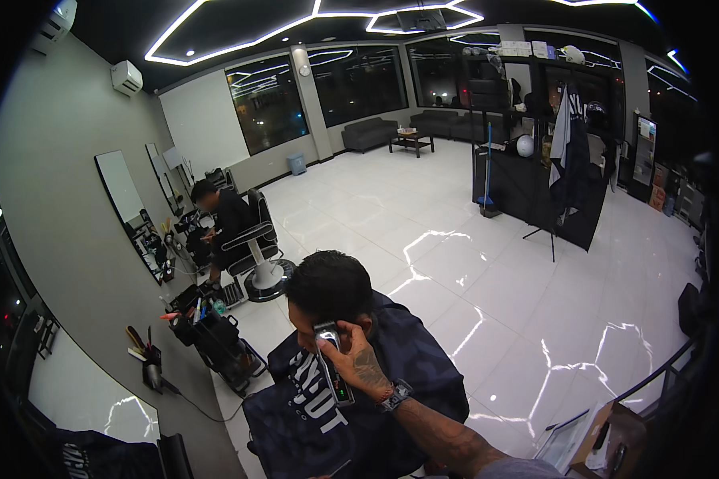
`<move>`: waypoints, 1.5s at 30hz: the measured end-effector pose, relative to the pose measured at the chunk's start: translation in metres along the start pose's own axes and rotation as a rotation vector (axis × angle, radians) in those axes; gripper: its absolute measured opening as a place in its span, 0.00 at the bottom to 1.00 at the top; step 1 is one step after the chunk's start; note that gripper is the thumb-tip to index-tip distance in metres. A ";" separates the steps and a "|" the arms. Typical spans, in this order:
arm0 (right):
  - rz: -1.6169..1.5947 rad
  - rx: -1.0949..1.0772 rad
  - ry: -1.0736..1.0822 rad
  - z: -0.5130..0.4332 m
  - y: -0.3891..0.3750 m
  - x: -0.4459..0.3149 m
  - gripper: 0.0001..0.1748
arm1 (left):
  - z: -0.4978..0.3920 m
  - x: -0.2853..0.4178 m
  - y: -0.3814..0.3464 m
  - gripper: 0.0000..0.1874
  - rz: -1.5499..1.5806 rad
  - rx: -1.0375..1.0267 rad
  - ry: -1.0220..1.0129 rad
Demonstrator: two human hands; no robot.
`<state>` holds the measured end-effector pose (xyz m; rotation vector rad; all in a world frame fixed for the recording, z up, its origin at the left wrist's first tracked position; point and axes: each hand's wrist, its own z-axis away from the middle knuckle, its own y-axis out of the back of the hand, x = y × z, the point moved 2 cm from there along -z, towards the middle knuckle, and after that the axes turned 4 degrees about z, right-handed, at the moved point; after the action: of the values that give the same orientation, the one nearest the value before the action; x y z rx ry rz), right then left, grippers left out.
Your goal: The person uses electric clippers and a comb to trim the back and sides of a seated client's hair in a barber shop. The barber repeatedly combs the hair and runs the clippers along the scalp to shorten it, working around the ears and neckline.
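My right hand [355, 359], with a watch and a beaded bracelet at its wrist, holds a silver and black cordless hair clipper [338, 383] with green lights. The clipper's blade end touches the temple of a seated person [329, 284] with short dark hair, in front of the ear. A dark patterned barber's cape [419, 353] with white lettering covers that person's shoulders and lap. At the bottom edge, a sliver of what looks like my left hand [320, 477] shows beside a thin tool [341, 468], possibly a comb; its grip is mostly hidden.
A black tool trolley [215, 341] stands left of the caped person, near a wall holder with brushes [151, 366]. Beyond it, another person [230, 209] sits by a barber chair [266, 269]. A black partition [515, 185] stands right, and an open box [614, 437] lies lower right.
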<state>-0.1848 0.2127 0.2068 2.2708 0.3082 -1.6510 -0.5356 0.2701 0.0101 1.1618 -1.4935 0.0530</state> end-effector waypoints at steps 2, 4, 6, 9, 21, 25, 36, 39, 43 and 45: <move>-0.040 -0.019 -0.032 0.000 -0.002 0.000 0.44 | -0.001 0.001 0.001 0.07 -0.004 0.012 0.004; -0.130 -0.054 -0.111 0.000 -0.005 0.001 0.45 | 0.000 0.003 0.001 0.07 -0.007 0.033 0.000; -0.150 -0.051 -0.113 -0.001 -0.005 0.000 0.45 | 0.001 0.005 0.002 0.07 -0.004 0.023 0.012; -0.096 -0.017 0.167 -0.004 -0.002 -0.007 0.42 | 0.000 0.005 0.001 0.07 0.027 0.015 0.039; 0.046 -0.064 -0.144 -0.001 0.018 0.003 0.42 | 0.000 0.004 -0.001 0.07 -0.007 0.032 0.035; -0.138 -0.073 -0.088 -0.005 0.023 0.003 0.39 | -0.001 0.003 -0.001 0.07 -0.027 0.030 -0.010; -0.090 -0.054 0.016 -0.015 0.043 0.008 0.34 | -0.006 0.014 -0.004 0.07 0.014 0.010 0.020; -0.008 -0.029 0.055 -0.015 0.048 0.010 0.35 | -0.005 0.015 -0.006 0.07 0.003 0.007 0.039; 0.052 -0.074 -0.074 -0.015 0.055 0.009 0.35 | -0.005 0.014 -0.006 0.07 0.033 0.022 0.022; -0.016 -0.062 0.069 -0.017 0.059 0.000 0.36 | -0.007 0.015 -0.007 0.07 0.008 0.007 0.018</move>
<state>-0.1484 0.1644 0.2190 2.2887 0.3894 -1.5513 -0.5234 0.2620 0.0204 1.1581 -1.4826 0.0739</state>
